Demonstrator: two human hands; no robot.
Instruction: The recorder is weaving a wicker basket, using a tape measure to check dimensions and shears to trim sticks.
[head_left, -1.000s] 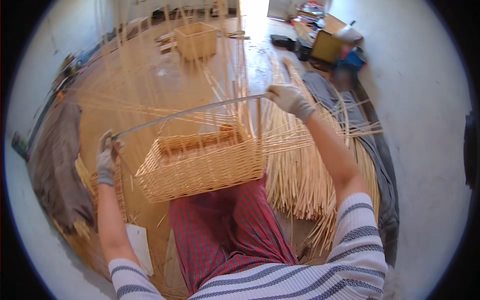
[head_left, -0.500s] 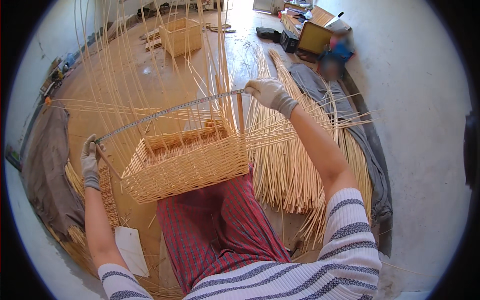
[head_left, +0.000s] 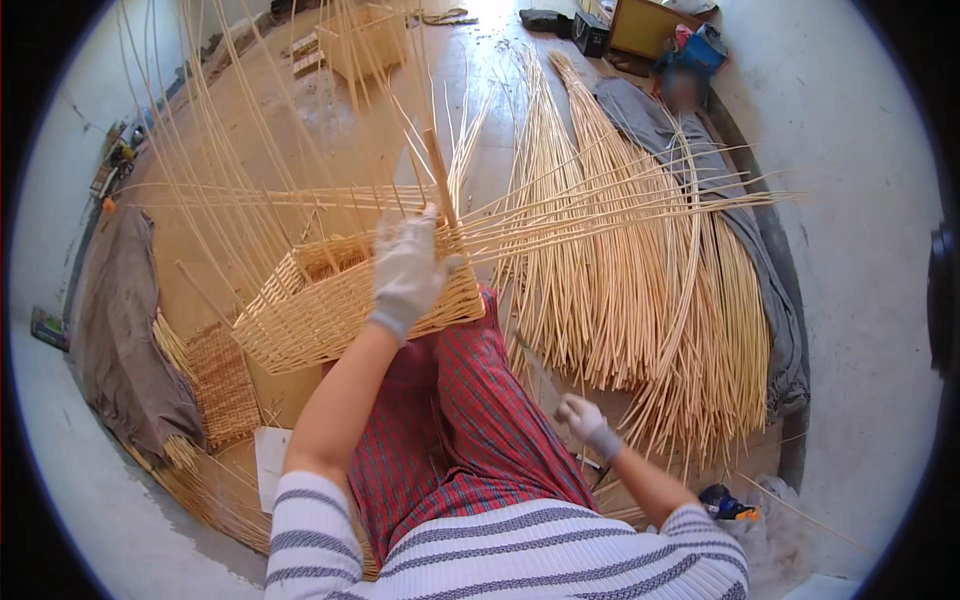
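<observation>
A pale wicker basket [head_left: 310, 325], partly woven, rests tilted across my lap, with long upright canes rising from its rim. My left hand [head_left: 405, 270], in a whitish glove and blurred, reaches over the front wall near its right end. Its fingers stretch up beside the thick corner stick [head_left: 438, 175], and its thumb stands apart; whether it touches the basket is unclear. My right hand [head_left: 582, 420], also gloved, is low beside my right knee with its fingers curled closed. What it holds, if anything, is hidden. The tape measure does not show.
Bundles of long peeled canes [head_left: 620, 300] spread over the floor at right, beside grey cloth [head_left: 790, 370]. Loose canes stick out sideways from the basket. At left lie a brown cloth [head_left: 125, 320] and a woven panel [head_left: 222, 385]. Another basket [head_left: 362, 45] stands farther off.
The tape measure stretched between both hands is gone from view. My left hand has crossed right to the basket's right end; my right hand has dropped toward my knee. My view has tilted down.
</observation>
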